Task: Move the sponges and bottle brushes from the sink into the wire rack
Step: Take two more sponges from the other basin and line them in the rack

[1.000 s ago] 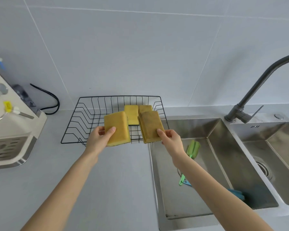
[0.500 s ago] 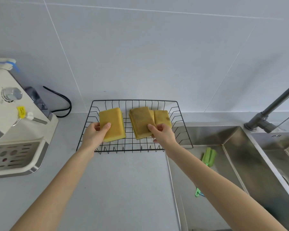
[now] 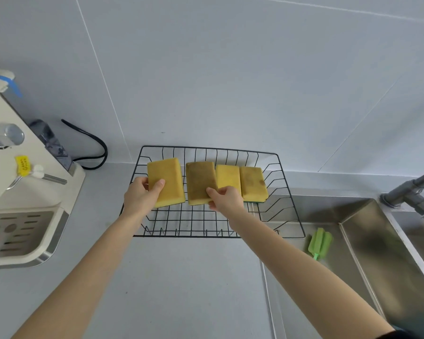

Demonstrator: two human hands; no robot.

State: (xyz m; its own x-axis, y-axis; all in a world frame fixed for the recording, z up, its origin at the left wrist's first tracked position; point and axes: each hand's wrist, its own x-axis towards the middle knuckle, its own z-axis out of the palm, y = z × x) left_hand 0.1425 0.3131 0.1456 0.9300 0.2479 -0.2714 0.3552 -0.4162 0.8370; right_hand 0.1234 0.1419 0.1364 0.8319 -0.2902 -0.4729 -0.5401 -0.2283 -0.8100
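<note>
Left hand [image 3: 138,198] grips a yellow sponge [image 3: 165,181] over the wire rack [image 3: 290,211]; right hand [image 3: 224,199] grips a browned sponge [image 3: 200,181] beside it. Two more sponges [image 3: 241,181] lie in the rack, touching. Green bottle brush [image 3: 320,242] lies in the sink [image 3: 362,241]. Rack sits on the grey surface [image 3: 181,277].

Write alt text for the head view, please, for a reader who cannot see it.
Two hands set sponges into a wire rack: the left hand holds one sponge, the right hand another, beside two more. A green brush lies in the sink.
</note>
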